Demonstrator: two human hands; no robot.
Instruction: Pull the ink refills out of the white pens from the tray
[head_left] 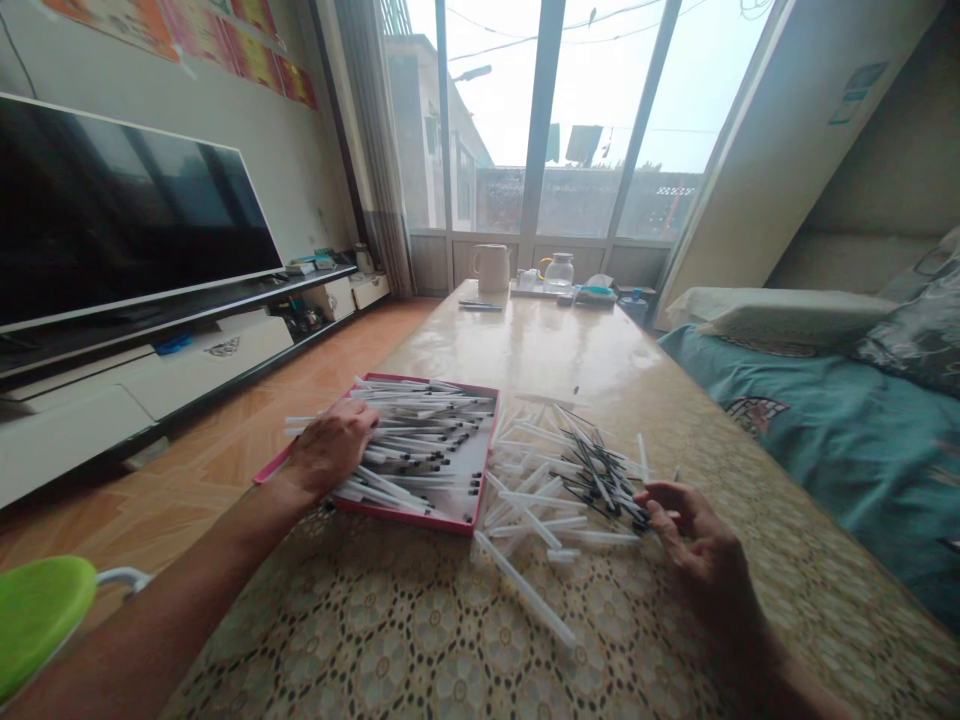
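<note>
Lace-patterned cloth [420, 640] is covering the near end of the table [555, 345] and filling the bottom of the frame, with a green stool [37, 610] poking in at the lower left corner. Just left of centre, the left hand [334, 445] is lying knuckles-up on the pens [427, 440] that are filling the pink tray [450, 524]. Its fingers are curling down over the pens' left ends, and I cannot tell whether they are gripping any. Just beside the tray, to its right, a loose pile of clear barrels [536, 490] is spreading across the cloth, with thin black refills [596, 475] lying mixed into its right part. The right hand [694, 545], right of centre and lower, is resting at the pile's right edge. Its fingers [654, 512] are half bent and loosely apart, their tips touching the refill ends without closing on one. One single barrel [525, 592] is lying apart below the pile. At the table's far end, upper centre, a white jug [493, 267] and a glass pot [559, 270] are standing. A dark television [112, 220] is filling the upper left.
</note>
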